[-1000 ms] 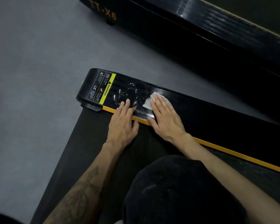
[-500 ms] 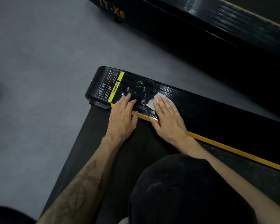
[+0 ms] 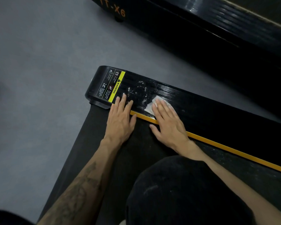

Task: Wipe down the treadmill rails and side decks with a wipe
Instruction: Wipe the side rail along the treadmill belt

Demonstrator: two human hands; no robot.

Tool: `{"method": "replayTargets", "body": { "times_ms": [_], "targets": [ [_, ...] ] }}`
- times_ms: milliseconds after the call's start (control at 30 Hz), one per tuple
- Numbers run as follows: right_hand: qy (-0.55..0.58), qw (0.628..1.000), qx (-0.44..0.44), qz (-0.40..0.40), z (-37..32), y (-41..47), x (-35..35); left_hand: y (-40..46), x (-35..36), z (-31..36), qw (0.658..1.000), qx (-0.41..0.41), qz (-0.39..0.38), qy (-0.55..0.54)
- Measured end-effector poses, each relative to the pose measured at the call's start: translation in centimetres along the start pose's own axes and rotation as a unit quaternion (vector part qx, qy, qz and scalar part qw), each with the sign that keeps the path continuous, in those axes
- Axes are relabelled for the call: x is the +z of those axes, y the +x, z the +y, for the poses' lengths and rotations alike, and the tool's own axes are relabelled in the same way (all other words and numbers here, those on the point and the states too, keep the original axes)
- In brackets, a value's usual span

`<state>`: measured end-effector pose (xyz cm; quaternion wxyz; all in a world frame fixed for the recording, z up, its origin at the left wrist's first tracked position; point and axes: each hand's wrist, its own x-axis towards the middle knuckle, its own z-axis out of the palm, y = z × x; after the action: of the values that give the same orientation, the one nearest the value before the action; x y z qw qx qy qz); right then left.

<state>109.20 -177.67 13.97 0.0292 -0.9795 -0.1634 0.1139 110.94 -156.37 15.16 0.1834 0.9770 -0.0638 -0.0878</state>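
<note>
A glossy black side deck (image 3: 209, 111) of the treadmill runs from centre to the right, edged by an orange strip (image 3: 234, 151). Its end carries a yellow warning label (image 3: 116, 86), and wet smears (image 3: 139, 91) shine beside it. A white wipe (image 3: 150, 106) lies on the deck under the straight fingers of my right hand (image 3: 167, 124), which presses it flat. My left hand (image 3: 120, 119) rests flat with its palm on the belt (image 3: 91, 143) and its fingertips on the deck near the label.
Grey floor (image 3: 39, 78) lies to the left. A second black treadmill (image 3: 201, 30) marked in orange letters stands at the top right, with a gap of floor between. My dark-clothed knee (image 3: 185, 192) fills the lower middle.
Both hands stay on the deck in much the same pose. The view has shifted so the deck end sits further right, and the wipe has hardly moved along the deck.
</note>
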Motion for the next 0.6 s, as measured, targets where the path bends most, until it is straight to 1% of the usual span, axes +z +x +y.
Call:
{"method": "replayTargets", "body": {
  "times_ms": [67, 133, 200, 300, 367, 467, 533, 600],
  "targets": [
    [0.018, 0.999, 0.029, -0.007, -1.7, 1.8, -0.4, 0.1, -0.1, 0.2, 1.000, -0.006, -0.001, 0.002],
    [0.032, 0.999, 0.024, -0.012, -3.0, 2.6, -0.5, 0.2, -0.3, 0.5, 1.000, -0.011, -0.004, -0.007],
    [0.033, 0.999, -0.012, -0.015, -3.4, 2.0, -0.2, 0.4, -0.5, 0.7, 1.000, -0.017, -0.009, -0.019],
    [0.012, 0.997, -0.075, -0.009, -2.0, -0.3, 0.2, 0.4, -0.7, 0.6, 0.999, -0.023, -0.012, -0.034],
    [0.006, 0.996, -0.085, -0.010, -0.5, -1.4, 0.4, 0.4, -0.9, 0.6, 0.999, -0.021, -0.013, -0.035],
    [-0.004, 0.999, -0.047, -0.003, 0.2, -1.0, 0.2, 0.4, -1.1, 0.7, 0.999, -0.016, -0.009, -0.030],
    [0.012, 1.000, -0.004, -0.006, -0.9, 0.8, -0.2, 0.4, -1.1, 0.7, 1.000, -0.013, -0.006, -0.027],
    [0.026, 1.000, 0.014, -0.009, -2.6, 2.6, -0.4, 0.3, -1.1, 0.7, 1.000, -0.009, -0.007, -0.027]
  ]
}}
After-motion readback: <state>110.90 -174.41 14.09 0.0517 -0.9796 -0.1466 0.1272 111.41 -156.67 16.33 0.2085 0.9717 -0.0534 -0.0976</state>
